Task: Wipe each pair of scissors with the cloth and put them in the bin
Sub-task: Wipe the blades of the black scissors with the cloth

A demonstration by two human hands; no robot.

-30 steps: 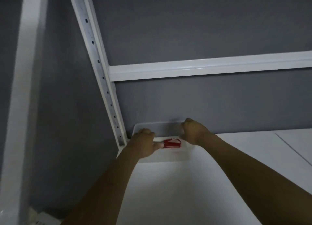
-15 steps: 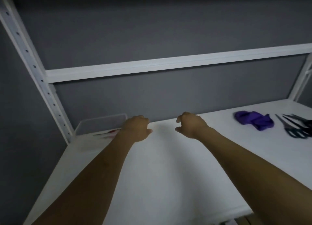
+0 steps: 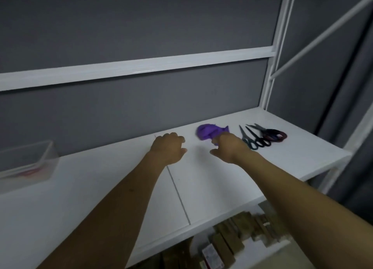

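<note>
Scissors pile (image 3: 260, 139) lies at the far R end of the white shelf (image 3: 101, 188), handles toward the person, blades fanned to the back wall.

Vs 0.5 s ago: both hands were mid-shelf just R of the bin, w/ the cloth well apart to the R. Now the right hand (image 3: 228, 147) is on the purple cloth (image 3: 207, 132); its fingers are curled over the near edge and pinch a fold, w/ purple showing under the knuckles. The left hand (image 3: 168, 147) has come along too, just L of the cloth, fingers loosely curled, holding nothing. The bin (image 3: 26, 161) now sits at the far L edge of view, well apart from both hands. 1 s ago both hands were at it.

Counts: 1 cloth, crumpled, between the hands and the pile. 1 clear bin w/ 1 red pair (image 3: 30, 171) inside, blurred. Loose pile: 3 blade sets seen; the handles overlap, so exact no. can't be told. Blurred brown boxes (image 3: 242, 228) on the level below.
</note>
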